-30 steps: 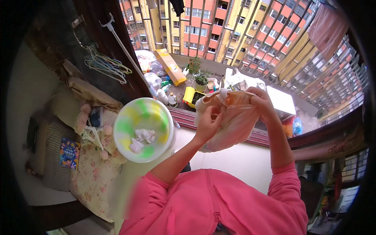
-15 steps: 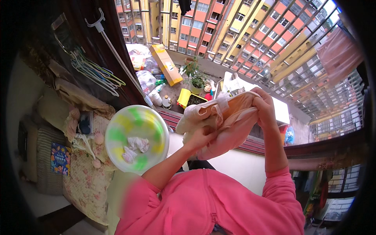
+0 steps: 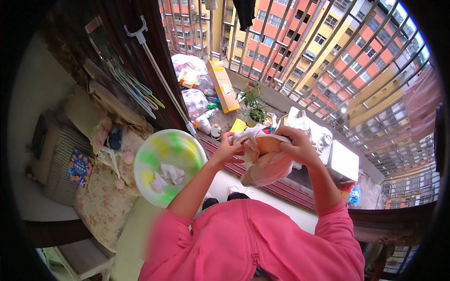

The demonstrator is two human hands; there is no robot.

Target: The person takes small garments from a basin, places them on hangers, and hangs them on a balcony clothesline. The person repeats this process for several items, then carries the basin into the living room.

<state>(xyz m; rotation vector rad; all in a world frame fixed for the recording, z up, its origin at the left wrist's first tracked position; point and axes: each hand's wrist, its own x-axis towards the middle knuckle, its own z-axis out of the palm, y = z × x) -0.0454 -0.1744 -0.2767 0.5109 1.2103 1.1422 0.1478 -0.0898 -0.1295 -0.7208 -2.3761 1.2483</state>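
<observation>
A pale pink garment [image 3: 266, 169] hangs in front of me, stretched between my two hands, with an orange-tinted inner side showing at its opening. My left hand [image 3: 228, 151] pinches the upper left edge of the cloth. On the other side, the fingers of my right hand [image 3: 299, 146] are closed on its upper right edge. Left of my left forearm is a white, green and yellow plastic basin [image 3: 141, 159]. Several small crumpled white cloth pieces [image 3: 172, 173] lie inside it; their kind cannot be made out.
A pole with a forked hook [image 3: 159, 70] leans beside hangers [image 3: 136, 91] at the left. Beyond the door track stand a cardboard box [image 3: 223, 87], bottles [image 3: 204, 124], a potted plant [image 3: 255, 108] and a white-topped unit [image 3: 344, 161]. A floral-covered seat [image 3: 105, 208] is at left.
The garment has been turned and now hangs lower from both hands. My left hand has moved up to its top edge; my right hand has come down and inward. The view has shifted slightly.
</observation>
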